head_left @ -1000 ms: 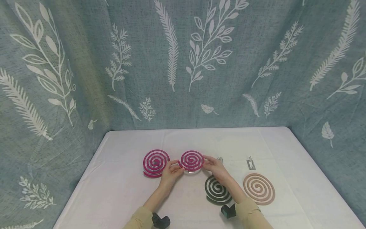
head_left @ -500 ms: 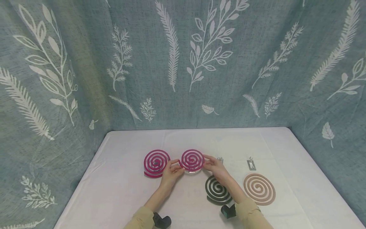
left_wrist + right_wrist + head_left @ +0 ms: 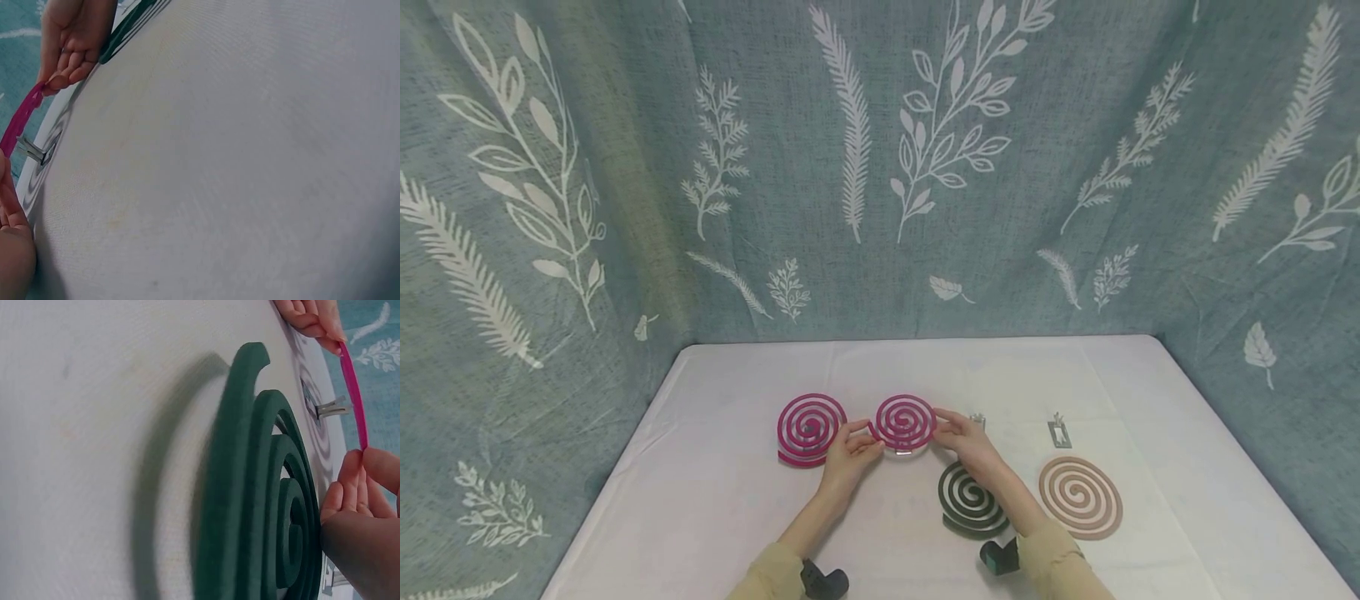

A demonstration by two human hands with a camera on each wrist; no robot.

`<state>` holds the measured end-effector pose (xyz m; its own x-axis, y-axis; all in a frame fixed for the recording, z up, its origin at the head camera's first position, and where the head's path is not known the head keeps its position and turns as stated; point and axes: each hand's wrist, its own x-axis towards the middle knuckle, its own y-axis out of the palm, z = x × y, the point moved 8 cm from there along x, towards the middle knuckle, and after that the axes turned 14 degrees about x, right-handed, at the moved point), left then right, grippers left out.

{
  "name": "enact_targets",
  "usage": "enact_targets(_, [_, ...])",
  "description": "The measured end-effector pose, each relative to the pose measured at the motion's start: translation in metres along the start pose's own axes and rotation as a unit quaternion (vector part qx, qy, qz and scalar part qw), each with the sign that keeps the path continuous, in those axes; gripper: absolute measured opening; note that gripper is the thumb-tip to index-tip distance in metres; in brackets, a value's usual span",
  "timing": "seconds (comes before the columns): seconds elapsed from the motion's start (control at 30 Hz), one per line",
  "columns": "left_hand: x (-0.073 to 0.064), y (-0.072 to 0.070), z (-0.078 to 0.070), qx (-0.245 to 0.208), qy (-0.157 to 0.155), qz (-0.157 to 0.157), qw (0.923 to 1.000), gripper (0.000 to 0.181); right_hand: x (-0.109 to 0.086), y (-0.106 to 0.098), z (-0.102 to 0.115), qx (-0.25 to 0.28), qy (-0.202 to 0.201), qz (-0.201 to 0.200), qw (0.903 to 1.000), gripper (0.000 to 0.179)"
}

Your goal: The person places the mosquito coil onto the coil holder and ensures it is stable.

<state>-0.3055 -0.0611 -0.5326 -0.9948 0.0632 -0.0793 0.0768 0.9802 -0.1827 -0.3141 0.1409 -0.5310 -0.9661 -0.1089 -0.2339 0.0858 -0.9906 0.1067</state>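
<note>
A magenta mosquito coil (image 3: 905, 422) is held level by its opposite edges, raised over a small metal coil stand (image 3: 331, 408). My left hand (image 3: 847, 458) pinches its left rim between thumb and fingertips. At the right rim, my right hand (image 3: 967, 443) pinches it the same way. Seen edge-on in the right wrist view, the coil hovers close above the upright prongs of the stand. Another magenta coil (image 3: 811, 428) lies just left of my left hand. Under my right forearm is a dark green coil (image 3: 972, 492), partly hidden.
A tan coil (image 3: 1077, 492) lies on the white-covered table (image 3: 700, 467) to the right. Behind it is another metal stand (image 3: 1059, 432), and one more stand (image 3: 977, 419) shows partly behind my right hand. A patterned teal curtain (image 3: 880, 283) encloses the table's back and sides.
</note>
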Motion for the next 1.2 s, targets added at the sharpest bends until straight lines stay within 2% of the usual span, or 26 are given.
enact_targets(0.7, [-0.0016, -0.0003, -0.0003, 0.012, -0.006, -0.005, 0.9999, 0.047, 0.002, -0.0024, -0.0023, 0.012, 0.004, 0.0, 0.9999, 0.048])
enact_targets(1.2, [-0.0024, 0.0003, 0.0001, 0.01, -0.013, 0.004, 0.9999, 0.049, 0.0011, -0.0014, -0.0013, 0.023, -0.001, 0.004, 0.9997, 0.048])
